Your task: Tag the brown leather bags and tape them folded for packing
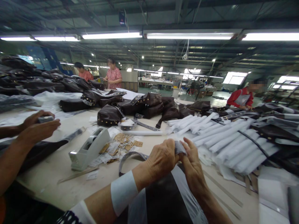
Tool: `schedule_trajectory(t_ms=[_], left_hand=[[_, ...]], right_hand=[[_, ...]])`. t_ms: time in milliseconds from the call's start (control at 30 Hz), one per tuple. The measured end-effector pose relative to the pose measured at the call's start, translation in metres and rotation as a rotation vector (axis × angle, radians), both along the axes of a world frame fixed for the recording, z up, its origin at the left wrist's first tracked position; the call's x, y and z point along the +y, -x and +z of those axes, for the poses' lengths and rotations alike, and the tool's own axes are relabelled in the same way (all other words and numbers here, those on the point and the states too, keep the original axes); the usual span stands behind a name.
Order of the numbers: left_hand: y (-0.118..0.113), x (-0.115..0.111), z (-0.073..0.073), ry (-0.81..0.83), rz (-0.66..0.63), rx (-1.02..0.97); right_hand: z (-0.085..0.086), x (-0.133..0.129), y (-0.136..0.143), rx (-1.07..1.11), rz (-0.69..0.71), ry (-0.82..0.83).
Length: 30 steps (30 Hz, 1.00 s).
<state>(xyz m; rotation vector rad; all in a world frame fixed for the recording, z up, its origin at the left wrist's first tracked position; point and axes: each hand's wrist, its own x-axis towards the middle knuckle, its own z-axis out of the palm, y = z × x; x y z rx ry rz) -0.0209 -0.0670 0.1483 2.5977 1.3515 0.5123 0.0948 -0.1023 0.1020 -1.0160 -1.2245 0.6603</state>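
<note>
Both my hands meet above a dark brown leather bag [161,196] in front of me. My left hand [163,155] is closed around a strap end [179,147] that looks wrapped in greyish film. My right hand [192,169] grips the same piece from the right, thumb and fingers pressed to it. Beneath my left wrist, a film-covered strap [126,160] curves in a loop on the table. White translucent wrapping [184,193] lies along the bag's right side. A pale band circles my left forearm.
Left of me stand a tape dispenser [90,149] and a pile of brown tags [121,144]. A co-worker's hands [39,126] hold a small grey item. Brown bags [109,115] lie across the table, white paper rolls [233,143] at right. Other people work farther back.
</note>
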Motion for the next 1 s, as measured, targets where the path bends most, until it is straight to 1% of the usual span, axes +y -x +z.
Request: schedule_trajectory(t_ms=[33,67,100,133,200,300,367,433,533,600,700,767,833,900,1000], left_hand=[[0.001,0.002,0.0,-0.013,-0.033,0.015],[0.001,0.004,0.0,-0.027,-0.072,0.027],[0.001,0.005,0.001,-0.038,-0.105,0.038],[0.0,0.005,0.002,-0.041,-0.134,0.047],[-0.001,0.005,0.005,-0.027,-0.177,0.064],[-0.003,0.007,0.01,0.027,-0.237,0.087],[-0.004,0.01,0.013,0.074,-0.272,0.073],[-0.006,0.014,0.014,0.106,-0.242,0.002],[-0.013,0.016,0.014,0.072,-0.082,-0.21],[-0.02,0.013,0.01,0.088,0.044,-0.398],[-0.031,0.005,-0.001,0.187,0.158,-0.672],[-0.034,0.002,-0.009,0.212,0.182,-0.752],[-0.034,0.002,-0.017,0.186,0.189,-0.695],[-0.031,0.006,-0.022,0.122,0.148,-0.534],[-0.027,0.015,-0.025,-0.014,-0.039,-0.276]], right_hand=[[0.005,0.0,-0.008,-0.298,-0.108,-0.119],[0.011,-0.001,-0.015,-0.598,-0.186,-0.24],[0.017,-0.001,-0.022,-0.866,-0.233,-0.351],[0.023,-0.001,-0.027,-1.077,-0.253,-0.441],[0.034,-0.002,-0.033,-1.352,-0.288,-0.536],[0.048,-0.001,-0.035,-1.562,-0.283,-0.537],[0.055,0.001,-0.035,-1.623,-0.264,-0.528],[0.059,0.004,-0.036,-1.623,-0.317,-0.556],[0.058,0.01,-0.041,-1.545,-0.478,-0.596],[0.054,0.015,-0.046,-1.477,-0.551,-0.562],[0.044,0.019,-0.049,-1.362,-0.567,-0.471],[0.037,0.018,-0.048,-1.289,-0.559,-0.443],[0.032,0.016,-0.044,-1.261,-0.537,-0.457],[0.027,0.014,-0.04,-1.309,-0.512,-0.452],[0.022,0.014,-0.038,-1.428,-0.484,-0.441]])
